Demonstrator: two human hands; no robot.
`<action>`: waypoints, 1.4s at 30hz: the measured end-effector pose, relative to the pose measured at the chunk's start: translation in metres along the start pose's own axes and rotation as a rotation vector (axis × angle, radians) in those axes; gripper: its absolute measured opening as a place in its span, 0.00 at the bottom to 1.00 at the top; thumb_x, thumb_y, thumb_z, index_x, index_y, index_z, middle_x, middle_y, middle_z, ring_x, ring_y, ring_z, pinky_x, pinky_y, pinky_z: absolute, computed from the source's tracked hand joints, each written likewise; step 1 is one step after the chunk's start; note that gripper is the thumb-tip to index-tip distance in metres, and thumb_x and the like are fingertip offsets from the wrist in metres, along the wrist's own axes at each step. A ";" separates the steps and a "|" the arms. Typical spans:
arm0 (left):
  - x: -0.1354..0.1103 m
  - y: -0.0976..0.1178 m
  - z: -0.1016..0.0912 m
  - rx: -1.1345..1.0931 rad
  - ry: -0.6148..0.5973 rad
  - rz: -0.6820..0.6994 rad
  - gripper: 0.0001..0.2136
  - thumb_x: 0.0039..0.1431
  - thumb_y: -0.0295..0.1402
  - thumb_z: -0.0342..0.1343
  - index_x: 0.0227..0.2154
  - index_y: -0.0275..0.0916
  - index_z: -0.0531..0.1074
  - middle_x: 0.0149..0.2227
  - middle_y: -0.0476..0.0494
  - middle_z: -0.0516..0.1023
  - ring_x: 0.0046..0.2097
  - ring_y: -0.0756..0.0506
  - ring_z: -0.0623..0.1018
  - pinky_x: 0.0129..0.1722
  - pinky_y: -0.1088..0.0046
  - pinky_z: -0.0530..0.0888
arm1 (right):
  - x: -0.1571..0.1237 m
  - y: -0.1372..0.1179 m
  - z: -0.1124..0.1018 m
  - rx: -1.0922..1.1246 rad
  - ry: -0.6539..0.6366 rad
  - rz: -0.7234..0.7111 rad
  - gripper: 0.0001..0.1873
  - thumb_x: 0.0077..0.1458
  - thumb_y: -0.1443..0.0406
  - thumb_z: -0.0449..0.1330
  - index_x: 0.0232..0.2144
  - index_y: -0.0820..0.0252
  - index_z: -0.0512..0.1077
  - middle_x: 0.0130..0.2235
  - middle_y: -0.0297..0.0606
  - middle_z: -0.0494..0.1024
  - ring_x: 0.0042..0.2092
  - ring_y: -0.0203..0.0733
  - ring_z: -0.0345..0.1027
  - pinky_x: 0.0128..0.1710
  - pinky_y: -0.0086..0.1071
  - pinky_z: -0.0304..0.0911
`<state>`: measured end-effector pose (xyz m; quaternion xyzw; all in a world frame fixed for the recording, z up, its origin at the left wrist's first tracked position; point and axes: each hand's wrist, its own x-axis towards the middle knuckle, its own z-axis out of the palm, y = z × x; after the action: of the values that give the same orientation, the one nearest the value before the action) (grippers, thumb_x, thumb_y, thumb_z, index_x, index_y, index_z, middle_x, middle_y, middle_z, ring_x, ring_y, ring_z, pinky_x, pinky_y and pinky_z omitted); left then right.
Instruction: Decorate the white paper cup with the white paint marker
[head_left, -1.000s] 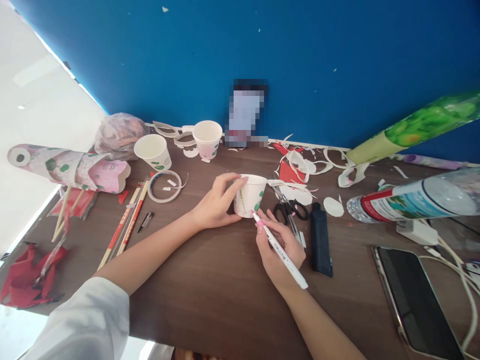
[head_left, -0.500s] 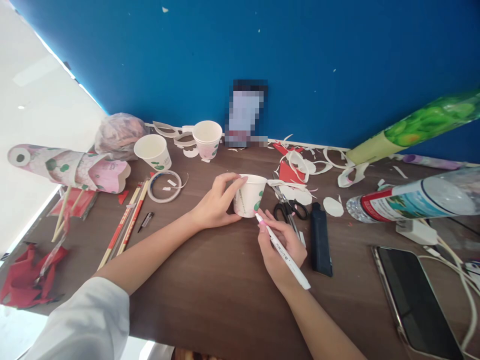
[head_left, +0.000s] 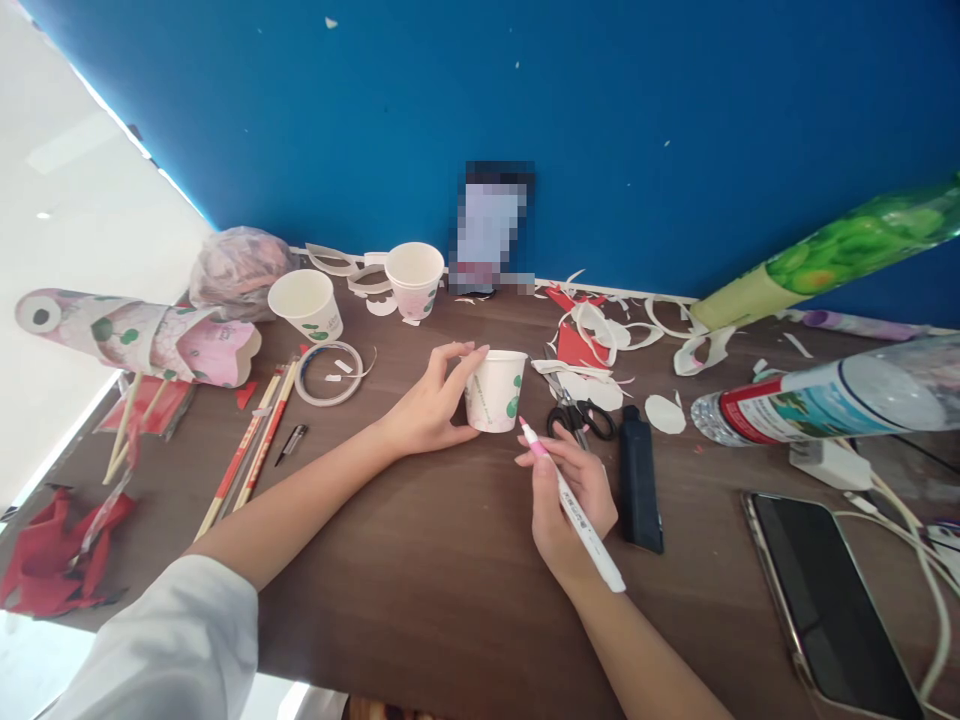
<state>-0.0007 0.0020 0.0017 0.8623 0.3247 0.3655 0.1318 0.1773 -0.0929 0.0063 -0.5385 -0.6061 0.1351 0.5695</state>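
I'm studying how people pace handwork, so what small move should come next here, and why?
I'd probably bring the marker tip to the cup: the right hand holds it pen-style, pink tip bared, close to the cup's lower wall but apart from it, while the left hand steadies the upright cup on the table.

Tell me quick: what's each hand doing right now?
Left hand: closed on the paper cup.
Right hand: closed on the white marker, tip beside the cup.

A dark-screened phone (head_left: 836, 600) lies near a white charger (head_left: 830, 466).
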 end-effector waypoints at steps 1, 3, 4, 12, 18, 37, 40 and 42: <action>0.000 0.000 0.000 -0.002 -0.004 -0.001 0.46 0.51 0.33 0.61 0.66 0.42 0.37 0.54 0.32 0.53 0.60 0.33 0.62 0.57 0.49 0.68 | 0.000 0.002 0.001 0.001 -0.002 -0.024 0.08 0.55 0.69 0.58 0.39 0.55 0.70 0.29 0.32 0.80 0.37 0.45 0.79 0.54 0.53 0.67; 0.000 0.000 0.000 -0.005 -0.011 -0.002 0.46 0.51 0.34 0.62 0.66 0.42 0.38 0.53 0.33 0.52 0.60 0.35 0.61 0.57 0.50 0.68 | -0.001 0.005 0.002 0.014 -0.011 -0.085 0.11 0.51 0.71 0.61 0.38 0.55 0.71 0.34 0.34 0.82 0.37 0.45 0.79 0.54 0.55 0.67; -0.001 0.001 0.001 -0.004 -0.011 -0.001 0.46 0.50 0.34 0.62 0.66 0.43 0.38 0.53 0.34 0.52 0.59 0.35 0.61 0.57 0.51 0.69 | -0.001 0.006 0.003 0.022 -0.022 -0.112 0.11 0.49 0.71 0.61 0.37 0.55 0.71 0.36 0.35 0.82 0.38 0.47 0.80 0.54 0.56 0.66; -0.001 0.001 0.001 0.066 0.024 0.069 0.45 0.52 0.35 0.61 0.66 0.46 0.37 0.52 0.35 0.56 0.56 0.36 0.63 0.58 0.46 0.66 | -0.002 0.004 0.004 0.020 -0.084 -0.150 0.11 0.48 0.73 0.61 0.34 0.55 0.71 0.30 0.33 0.81 0.46 0.55 0.78 0.53 0.58 0.68; 0.000 0.002 0.000 0.065 0.025 0.086 0.45 0.52 0.36 0.61 0.66 0.45 0.38 0.52 0.35 0.58 0.55 0.36 0.64 0.57 0.45 0.65 | -0.002 0.004 0.004 0.020 -0.111 -0.147 0.11 0.48 0.74 0.60 0.34 0.56 0.71 0.30 0.33 0.81 0.44 0.54 0.78 0.53 0.57 0.69; 0.001 0.004 0.001 0.077 0.039 0.112 0.45 0.52 0.35 0.61 0.66 0.43 0.39 0.51 0.36 0.56 0.54 0.38 0.64 0.58 0.48 0.65 | -0.002 0.003 0.007 -0.031 -0.099 -0.132 0.11 0.49 0.75 0.61 0.34 0.57 0.71 0.33 0.36 0.83 0.44 0.52 0.79 0.54 0.55 0.69; 0.000 0.004 0.000 0.073 0.032 0.101 0.45 0.52 0.34 0.61 0.66 0.44 0.38 0.51 0.36 0.57 0.54 0.37 0.64 0.58 0.46 0.65 | -0.003 0.004 0.008 -0.034 -0.085 -0.114 0.10 0.50 0.74 0.61 0.35 0.57 0.71 0.34 0.36 0.83 0.44 0.51 0.79 0.53 0.55 0.70; 0.000 0.004 0.000 0.069 0.029 0.094 0.45 0.52 0.34 0.60 0.66 0.45 0.37 0.51 0.36 0.57 0.54 0.37 0.64 0.57 0.46 0.66 | -0.003 0.003 0.008 -0.031 -0.078 -0.105 0.10 0.51 0.73 0.61 0.35 0.56 0.71 0.35 0.36 0.83 0.44 0.51 0.79 0.52 0.55 0.70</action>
<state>0.0012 -0.0010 0.0033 0.8752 0.2983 0.3722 0.0801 0.1717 -0.0908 -0.0003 -0.5091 -0.6571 0.1166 0.5435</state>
